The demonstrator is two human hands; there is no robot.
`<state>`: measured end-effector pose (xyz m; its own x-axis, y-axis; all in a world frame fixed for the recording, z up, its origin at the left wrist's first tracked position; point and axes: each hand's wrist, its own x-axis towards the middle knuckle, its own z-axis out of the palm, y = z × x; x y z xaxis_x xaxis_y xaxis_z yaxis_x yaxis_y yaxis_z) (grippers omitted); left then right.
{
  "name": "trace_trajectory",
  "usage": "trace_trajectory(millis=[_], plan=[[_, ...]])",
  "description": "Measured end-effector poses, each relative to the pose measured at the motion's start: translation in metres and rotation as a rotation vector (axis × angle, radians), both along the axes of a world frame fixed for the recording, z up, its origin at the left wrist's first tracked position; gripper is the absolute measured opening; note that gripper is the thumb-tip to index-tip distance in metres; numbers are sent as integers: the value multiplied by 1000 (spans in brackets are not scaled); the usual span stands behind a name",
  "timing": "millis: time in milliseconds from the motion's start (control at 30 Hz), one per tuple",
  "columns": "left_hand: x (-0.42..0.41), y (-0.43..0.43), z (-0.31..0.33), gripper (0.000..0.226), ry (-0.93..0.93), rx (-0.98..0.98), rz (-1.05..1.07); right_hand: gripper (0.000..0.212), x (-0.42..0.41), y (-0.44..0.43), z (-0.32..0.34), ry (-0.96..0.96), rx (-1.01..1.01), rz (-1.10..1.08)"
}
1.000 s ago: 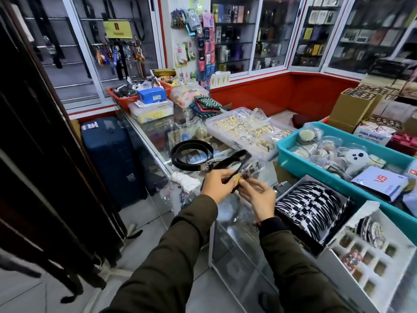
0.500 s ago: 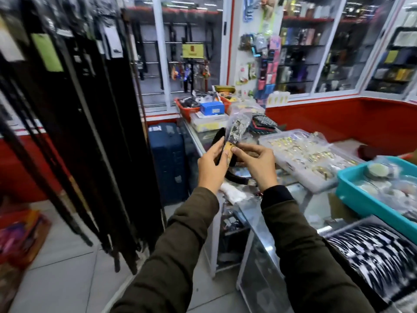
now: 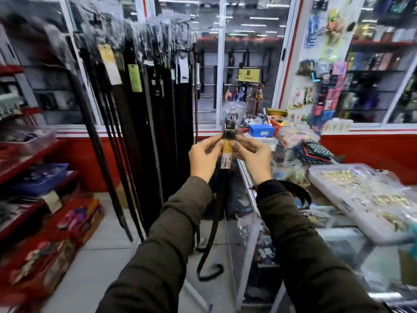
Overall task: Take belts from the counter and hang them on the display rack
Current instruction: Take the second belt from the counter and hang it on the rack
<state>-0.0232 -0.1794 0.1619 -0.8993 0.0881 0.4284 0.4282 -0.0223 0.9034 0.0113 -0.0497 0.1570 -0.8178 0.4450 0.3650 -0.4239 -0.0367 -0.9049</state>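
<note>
A black belt (image 3: 213, 224) hangs straight down from both my hands, its end curling near the floor. My left hand (image 3: 204, 158) and my right hand (image 3: 253, 158) pinch it just below the plastic-wrapped buckle (image 3: 232, 119), on either side of a yellow tag (image 3: 226, 154). The display rack (image 3: 144, 105), crowded with several hanging dark belts, stands to the upper left of my hands. A coiled black belt (image 3: 297, 194) lies on the glass counter (image 3: 252, 190), partly hidden by my right sleeve.
On the counter sit a clear tray of gold buckles (image 3: 361, 195), folded cloths (image 3: 316, 151), a blue box (image 3: 261, 129) and bagged goods. Red shelves with merchandise (image 3: 33, 177) run along the left. Tiled floor (image 3: 108, 256) lies between shelves and counter.
Both hands lifted the belt off the counter and raised it; it uncoiled and now hangs down. The view swung left, toward the belt rack.
</note>
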Motion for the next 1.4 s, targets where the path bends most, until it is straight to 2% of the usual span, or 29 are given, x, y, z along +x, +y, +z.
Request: trace_trajectory(millis=[100, 400, 667, 933, 1167, 1400], plan=[[-16, -11, 18, 30, -3, 68, 42, 27, -20, -14, 21, 33, -16, 37], [-42, -68, 89, 27, 73, 297, 107, 30, -62, -69, 98, 150, 28, 230], [-58, -128, 139, 14, 212, 304, 254, 29, -92, -129, 153, 230, 14, 364], [-75, -189, 177, 27, 244, 327, 386, 31, -116, -195, 196, 260, 89, 446], [-83, -221, 199, 22, 195, 391, 338, 27, -135, -229, 217, 251, 113, 445], [-94, -226, 198, 27, 140, 396, 304, 23, -150, -235, 216, 191, 94, 420]])
